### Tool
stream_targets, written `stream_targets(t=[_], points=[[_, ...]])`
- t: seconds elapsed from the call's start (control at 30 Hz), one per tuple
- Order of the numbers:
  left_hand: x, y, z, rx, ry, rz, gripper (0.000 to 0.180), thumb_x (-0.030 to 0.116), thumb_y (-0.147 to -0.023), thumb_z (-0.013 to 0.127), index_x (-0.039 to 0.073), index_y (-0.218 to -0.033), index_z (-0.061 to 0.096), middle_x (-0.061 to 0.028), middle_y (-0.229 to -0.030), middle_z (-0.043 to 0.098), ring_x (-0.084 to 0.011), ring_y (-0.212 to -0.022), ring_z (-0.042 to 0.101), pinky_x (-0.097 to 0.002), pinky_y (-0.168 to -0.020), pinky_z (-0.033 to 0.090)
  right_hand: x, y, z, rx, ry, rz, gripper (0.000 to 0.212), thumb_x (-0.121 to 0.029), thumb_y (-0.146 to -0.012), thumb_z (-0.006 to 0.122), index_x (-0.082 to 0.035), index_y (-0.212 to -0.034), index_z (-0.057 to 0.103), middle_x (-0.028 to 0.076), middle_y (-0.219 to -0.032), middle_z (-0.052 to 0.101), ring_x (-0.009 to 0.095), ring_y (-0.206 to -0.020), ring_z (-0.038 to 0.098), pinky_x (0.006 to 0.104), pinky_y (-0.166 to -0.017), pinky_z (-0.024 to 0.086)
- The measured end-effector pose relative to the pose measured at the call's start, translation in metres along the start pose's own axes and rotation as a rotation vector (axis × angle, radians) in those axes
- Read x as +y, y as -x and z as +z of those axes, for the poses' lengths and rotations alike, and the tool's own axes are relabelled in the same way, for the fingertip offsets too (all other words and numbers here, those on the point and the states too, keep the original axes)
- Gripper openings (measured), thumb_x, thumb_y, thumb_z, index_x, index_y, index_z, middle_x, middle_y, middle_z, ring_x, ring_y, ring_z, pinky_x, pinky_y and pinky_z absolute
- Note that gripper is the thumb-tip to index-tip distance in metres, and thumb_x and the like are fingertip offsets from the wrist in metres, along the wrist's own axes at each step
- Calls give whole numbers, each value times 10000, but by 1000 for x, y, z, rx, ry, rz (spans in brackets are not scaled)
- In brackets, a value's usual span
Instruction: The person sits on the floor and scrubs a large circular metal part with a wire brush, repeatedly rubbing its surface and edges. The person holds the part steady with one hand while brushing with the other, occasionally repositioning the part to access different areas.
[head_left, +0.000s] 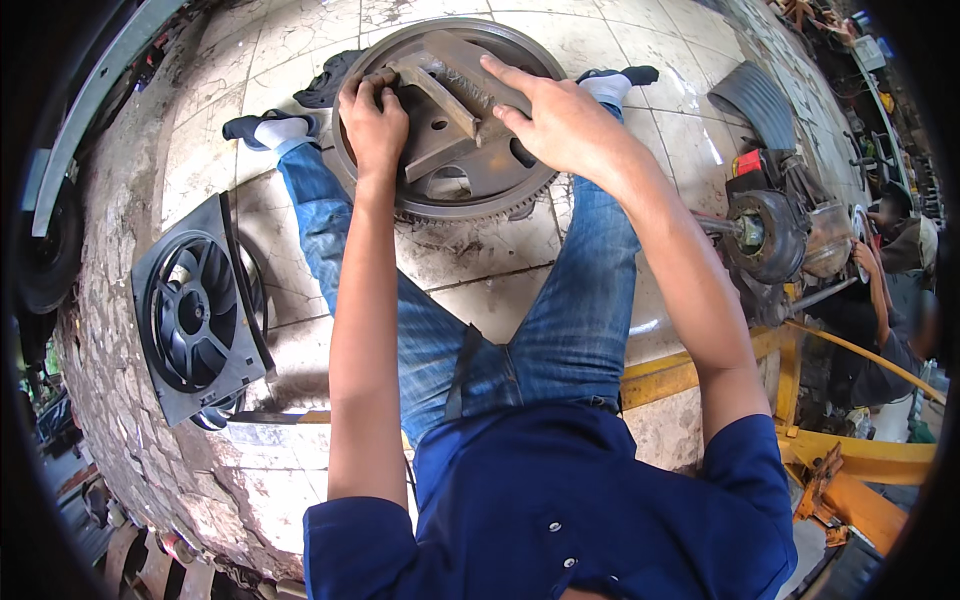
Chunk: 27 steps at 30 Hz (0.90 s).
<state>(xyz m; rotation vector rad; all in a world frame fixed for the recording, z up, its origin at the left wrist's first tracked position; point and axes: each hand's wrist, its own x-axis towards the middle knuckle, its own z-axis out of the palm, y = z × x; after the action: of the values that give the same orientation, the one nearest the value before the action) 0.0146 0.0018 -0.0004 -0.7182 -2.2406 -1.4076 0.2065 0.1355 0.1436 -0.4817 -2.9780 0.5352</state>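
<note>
A large toothed metal wheel, like a flywheel, lies on the tiles between my outstretched legs. Across it rest flat, rusty metal pieces, among them a narrow metal bar set at a slant. My left hand is at the wheel's left side, its darkened fingers curled in close to the bar's upper end; what they grip is hidden. On the right, my right hand reaches over the wheel with forefinger and thumb spread, touching or just above a flat metal plate.
A black radiator fan leans on the left. To my right are a hub assembly with a shaft, a ribbed dark sheet and a yellow metal frame. Another person works at the far right.
</note>
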Motion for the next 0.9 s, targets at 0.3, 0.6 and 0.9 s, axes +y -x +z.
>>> stream_targets(t=[0.3, 0.6, 0.9], points=[[-2, 0, -1, 4, -8, 12, 192, 97, -898, 618, 66, -1055, 725, -218, -1313, 556, -393, -1269, 497, -460, -1093, 385, -6, -59, 8, 21, 90, -3, 562, -356, -997, 586, -245, -1526, 435, 249, -955, 727, 390, -956, 712, 477, -925, 545], [-9, -3, 2, 63, 20, 57, 167, 56, -853, 653, 49, -1012, 705, -217, -1237, 582, -406, -1180, 546, -475, -1029, 433, -12, -107, 9, -84, 8, 41, 581, -393, -982, 625, -215, -1514, 472, 193, -863, 730, 275, -746, 690, 416, -775, 550], [9, -3, 5, 12, 67, -31, 390, 33, -847, 634, 10, -1232, 570, -233, -1221, 571, -421, -1182, 528, -485, -1044, 410, -9, -137, 30, -88, 244, 74, 521, -328, -989, 599, -186, -1481, 502, 209, -1133, 714, 351, -999, 708, 447, -905, 567]])
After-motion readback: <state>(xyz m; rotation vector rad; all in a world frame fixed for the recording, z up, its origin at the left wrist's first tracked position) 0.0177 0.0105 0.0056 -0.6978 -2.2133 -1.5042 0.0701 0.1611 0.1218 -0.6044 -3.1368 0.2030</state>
